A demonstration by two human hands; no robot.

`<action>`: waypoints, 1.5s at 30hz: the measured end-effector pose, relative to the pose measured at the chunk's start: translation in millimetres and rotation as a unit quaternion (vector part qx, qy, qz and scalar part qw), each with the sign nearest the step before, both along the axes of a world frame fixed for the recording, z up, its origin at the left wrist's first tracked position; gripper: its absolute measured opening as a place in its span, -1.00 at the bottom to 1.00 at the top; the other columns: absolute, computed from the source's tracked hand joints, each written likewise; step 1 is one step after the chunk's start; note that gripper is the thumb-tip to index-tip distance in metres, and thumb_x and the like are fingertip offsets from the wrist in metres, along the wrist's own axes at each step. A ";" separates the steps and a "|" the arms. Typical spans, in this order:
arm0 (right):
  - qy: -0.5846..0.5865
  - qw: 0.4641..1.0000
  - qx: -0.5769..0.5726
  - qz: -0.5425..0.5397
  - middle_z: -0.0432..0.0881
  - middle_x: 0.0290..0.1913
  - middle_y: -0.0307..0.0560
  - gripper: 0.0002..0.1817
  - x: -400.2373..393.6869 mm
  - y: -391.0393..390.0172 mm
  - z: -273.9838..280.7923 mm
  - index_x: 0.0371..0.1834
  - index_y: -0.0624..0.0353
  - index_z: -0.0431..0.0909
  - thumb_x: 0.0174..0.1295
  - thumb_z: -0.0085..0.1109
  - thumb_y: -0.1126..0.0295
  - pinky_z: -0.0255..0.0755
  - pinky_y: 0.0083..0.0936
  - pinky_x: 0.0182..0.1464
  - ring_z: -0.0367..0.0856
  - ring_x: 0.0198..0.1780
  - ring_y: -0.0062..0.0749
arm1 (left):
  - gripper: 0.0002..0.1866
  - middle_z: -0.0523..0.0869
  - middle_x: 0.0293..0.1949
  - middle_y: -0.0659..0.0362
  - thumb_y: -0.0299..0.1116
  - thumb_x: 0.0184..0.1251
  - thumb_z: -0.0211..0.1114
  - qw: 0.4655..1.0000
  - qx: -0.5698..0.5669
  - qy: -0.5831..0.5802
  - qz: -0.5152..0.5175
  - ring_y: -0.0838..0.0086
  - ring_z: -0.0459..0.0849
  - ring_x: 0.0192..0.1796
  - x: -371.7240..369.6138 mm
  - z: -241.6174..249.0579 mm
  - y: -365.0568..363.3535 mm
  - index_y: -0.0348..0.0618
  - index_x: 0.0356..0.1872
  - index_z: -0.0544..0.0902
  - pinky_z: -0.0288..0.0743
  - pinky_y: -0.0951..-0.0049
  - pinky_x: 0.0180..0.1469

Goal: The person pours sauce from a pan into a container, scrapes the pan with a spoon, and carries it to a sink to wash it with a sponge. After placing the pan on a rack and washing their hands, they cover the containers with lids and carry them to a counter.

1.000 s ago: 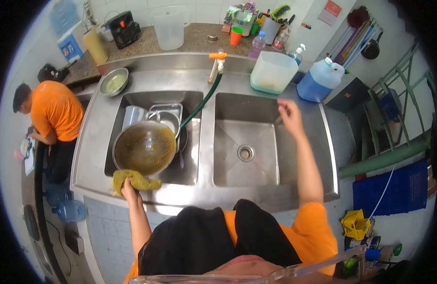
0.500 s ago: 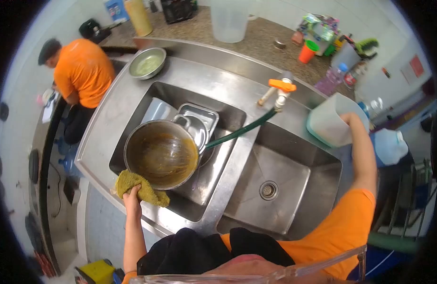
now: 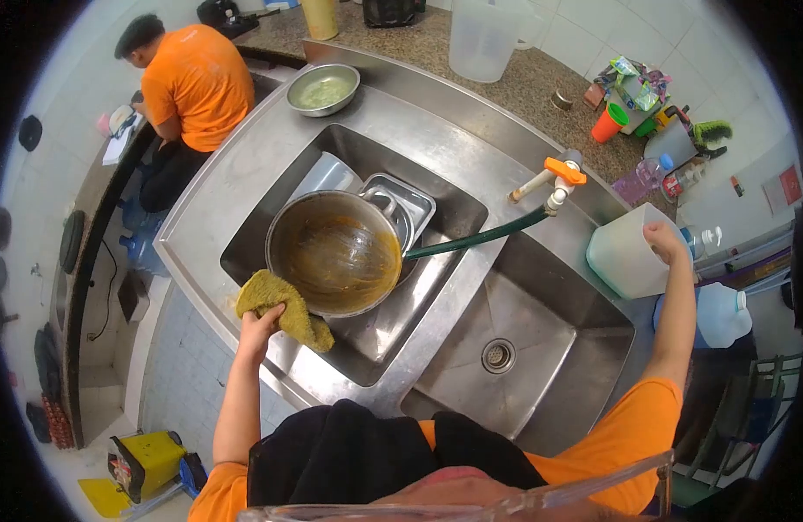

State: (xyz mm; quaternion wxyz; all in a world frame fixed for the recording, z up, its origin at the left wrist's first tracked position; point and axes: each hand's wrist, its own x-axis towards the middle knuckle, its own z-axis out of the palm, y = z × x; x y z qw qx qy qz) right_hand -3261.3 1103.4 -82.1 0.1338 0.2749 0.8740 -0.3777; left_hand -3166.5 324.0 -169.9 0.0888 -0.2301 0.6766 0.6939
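Observation:
A folded yellow-green cloth (image 3: 293, 315) is in my left hand (image 3: 260, 329), its fingers closed on it beside the near-left rim of a large pot (image 3: 332, 252). The pot's inside is smeared brown and yellow. It rests tilted in the left sink basin (image 3: 367, 352), on top of metal trays and other ware. My right hand (image 3: 665, 241) is closed at the top of a translucent square container (image 3: 628, 257) on the counter's right end. What its curled fingers hold is hidden. A green hose (image 3: 480, 233) runs from the orange-handled tap (image 3: 560, 174) to the pot.
The right basin (image 3: 506, 357) has a drain. A metal bowl (image 3: 323, 90) with pale green contents stands at the back left. A clear bucket (image 3: 484, 43) and an orange cup (image 3: 608, 124) stand on the granite counter. A co-worker (image 3: 197, 87) sits at the left.
My right hand has risen from inside the square container to its top, fingers now curled. My left hand keeps the cloth beside the pot. The camera view has shifted.

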 end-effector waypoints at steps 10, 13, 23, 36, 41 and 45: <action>0.024 0.981 0.164 0.100 0.57 -0.32 -0.15 -0.70 32.5 3.5 6.5 -0.23 0.13 0.55 -0.11 0.29 0.42 0.41 -0.39 -0.42 0.55 -0.37 -0.37 | -0.70 0.60 -0.28 0.11 -0.49 0.04 0.15 0.998 -0.043 -0.019 0.031 0.40 0.61 -0.28 -13.1 -22.9 -14.9 -0.39 -0.16 0.47 0.52 0.44 -0.28; -0.180 0.968 0.167 0.056 0.61 -0.22 -0.15 -0.63 15.6 -30.2 32.2 -0.15 0.12 0.59 -0.10 0.27 0.30 0.43 -0.32 -0.30 0.56 -0.28 -0.31 | -0.72 0.59 -0.29 0.12 -0.47 0.03 0.13 0.995 -0.048 0.019 0.089 0.41 0.60 -0.29 -2.9 -22.8 -12.0 -0.37 -0.19 0.49 0.50 0.46 -0.28; -0.232 0.950 0.110 0.178 0.62 -0.21 0.02 -0.47 -29.2 -1.9 -11.7 -0.12 0.30 0.53 -0.15 0.27 0.18 0.47 -0.28 -0.30 0.59 -0.26 -0.22 | -0.69 0.57 -0.21 0.07 -0.51 0.03 0.12 0.981 -0.095 0.031 0.169 0.38 0.58 -0.18 10.0 -20.5 -11.3 -0.43 -0.16 0.44 0.46 0.44 -0.15; -0.291 0.921 0.140 0.217 0.58 -0.13 0.02 -0.47 -25.5 11.4 -41.4 -0.01 0.19 0.48 -0.09 0.27 0.20 0.46 -0.24 -0.16 0.53 -0.08 -0.19 | -0.66 0.57 -0.20 0.06 -0.50 0.03 0.14 0.987 -0.088 0.023 0.130 0.39 0.57 -0.17 0.7 -11.3 -2.7 -0.45 -0.14 0.44 0.44 0.45 -0.12; -0.161 0.975 0.116 0.102 0.58 -0.21 -0.06 -0.59 -7.1 -25.8 11.6 -0.05 0.12 0.49 0.02 0.17 0.23 0.44 -0.38 -0.27 0.53 -0.17 -0.31 | -0.64 0.55 -0.16 0.09 -0.48 0.05 0.13 0.995 -0.083 0.002 0.056 0.39 0.57 -0.14 -0.3 -1.9 -4.8 -0.39 -0.08 0.40 0.45 0.43 -0.11; 0.144 0.957 0.233 0.093 0.53 -0.23 -0.15 -0.67 6.7 40.5 -4.5 -0.04 0.08 0.44 0.17 0.07 0.20 0.48 -0.44 -0.34 0.50 -0.13 -0.42 | -0.64 0.56 -0.16 0.09 -0.47 0.05 0.14 0.996 -0.082 0.016 0.033 0.39 0.57 -0.16 -3.0 -6.4 -7.0 -0.39 -0.08 0.41 0.45 0.43 -0.12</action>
